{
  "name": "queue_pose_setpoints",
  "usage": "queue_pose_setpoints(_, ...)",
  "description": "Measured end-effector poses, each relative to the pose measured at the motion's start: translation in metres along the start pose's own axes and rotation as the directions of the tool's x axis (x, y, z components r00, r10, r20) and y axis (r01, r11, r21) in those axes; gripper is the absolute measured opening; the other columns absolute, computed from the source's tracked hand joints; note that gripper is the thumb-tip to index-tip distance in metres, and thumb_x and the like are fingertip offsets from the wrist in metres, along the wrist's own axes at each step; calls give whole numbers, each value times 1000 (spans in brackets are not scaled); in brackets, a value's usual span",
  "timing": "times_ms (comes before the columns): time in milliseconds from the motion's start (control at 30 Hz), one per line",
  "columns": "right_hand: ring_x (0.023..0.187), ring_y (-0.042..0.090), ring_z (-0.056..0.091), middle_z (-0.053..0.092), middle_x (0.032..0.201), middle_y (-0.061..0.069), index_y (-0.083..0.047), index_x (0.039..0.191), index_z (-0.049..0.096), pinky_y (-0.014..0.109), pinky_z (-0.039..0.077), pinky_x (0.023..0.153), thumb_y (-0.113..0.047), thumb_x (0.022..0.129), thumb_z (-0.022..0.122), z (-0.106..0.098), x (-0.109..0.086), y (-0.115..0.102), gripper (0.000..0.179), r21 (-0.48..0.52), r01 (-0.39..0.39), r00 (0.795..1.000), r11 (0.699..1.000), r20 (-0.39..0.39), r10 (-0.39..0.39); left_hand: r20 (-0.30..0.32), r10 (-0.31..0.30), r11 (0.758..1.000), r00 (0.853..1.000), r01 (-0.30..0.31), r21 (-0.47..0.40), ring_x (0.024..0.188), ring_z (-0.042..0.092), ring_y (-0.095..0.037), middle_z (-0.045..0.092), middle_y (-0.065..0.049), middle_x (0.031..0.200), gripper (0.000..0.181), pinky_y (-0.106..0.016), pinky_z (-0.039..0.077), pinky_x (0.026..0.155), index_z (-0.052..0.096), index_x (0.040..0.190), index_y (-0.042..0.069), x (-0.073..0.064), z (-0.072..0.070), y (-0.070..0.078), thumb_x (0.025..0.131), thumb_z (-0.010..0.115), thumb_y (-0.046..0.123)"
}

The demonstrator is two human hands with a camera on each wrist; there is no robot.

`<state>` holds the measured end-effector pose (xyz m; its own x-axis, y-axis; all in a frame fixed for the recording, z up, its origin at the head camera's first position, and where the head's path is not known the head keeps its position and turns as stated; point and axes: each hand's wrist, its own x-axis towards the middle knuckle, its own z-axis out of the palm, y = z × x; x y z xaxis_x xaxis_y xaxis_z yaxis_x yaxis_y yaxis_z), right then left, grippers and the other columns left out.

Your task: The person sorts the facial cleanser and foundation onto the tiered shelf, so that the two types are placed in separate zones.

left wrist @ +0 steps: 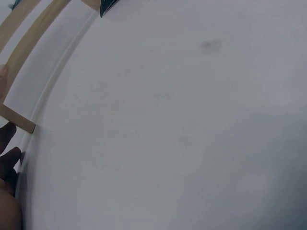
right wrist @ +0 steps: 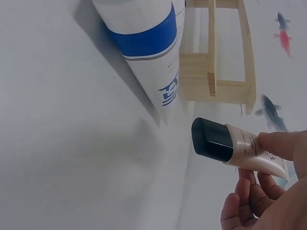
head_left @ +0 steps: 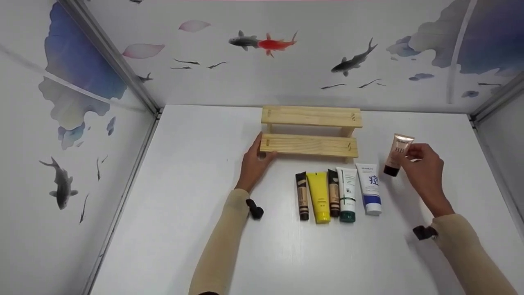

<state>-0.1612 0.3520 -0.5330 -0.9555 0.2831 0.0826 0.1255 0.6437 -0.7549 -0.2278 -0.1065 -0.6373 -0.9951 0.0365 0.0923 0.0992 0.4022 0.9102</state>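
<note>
My right hand (head_left: 425, 164) pinches a rose-gold BB cream tube (head_left: 399, 152) between thumb and fingers, black cap downward, above the table. In the right wrist view the tube (right wrist: 249, 148) is tilted, its cap pointing left. My left hand (head_left: 254, 166) grips the left end of a two-tier wooden rack (head_left: 311, 145), thumb at the front edge, fingers along the side. In front of the rack lie two slim beige-and-black tubes (head_left: 302, 196), a yellow tube (head_left: 319, 196), a white tube with green cap (head_left: 347, 192) and a white-and-blue tube (head_left: 370, 188).
The white table (head_left: 196, 172) is bordered by a back wall (head_left: 303, 73) printed with fish and a left wall (head_left: 24, 164). The rack's upper shelf (head_left: 311, 116) stands near the back wall. Black wrist mounts sit on both sleeves.
</note>
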Motion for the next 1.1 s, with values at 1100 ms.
queue_pose_setpoints(1100, 105, 17, 59, 70, 119, 16, 5, 129, 66, 21, 44, 89, -23, 103, 81, 40, 57, -119, 41, 166, 302, 953, 939, -76, -294, -8, 1, 1000, 1000, 0, 28, 157, 45, -26, 44, -7, 173, 92, -45, 34, 129, 30, 176, 22, 0, -1, 0, 103, 76, 54)
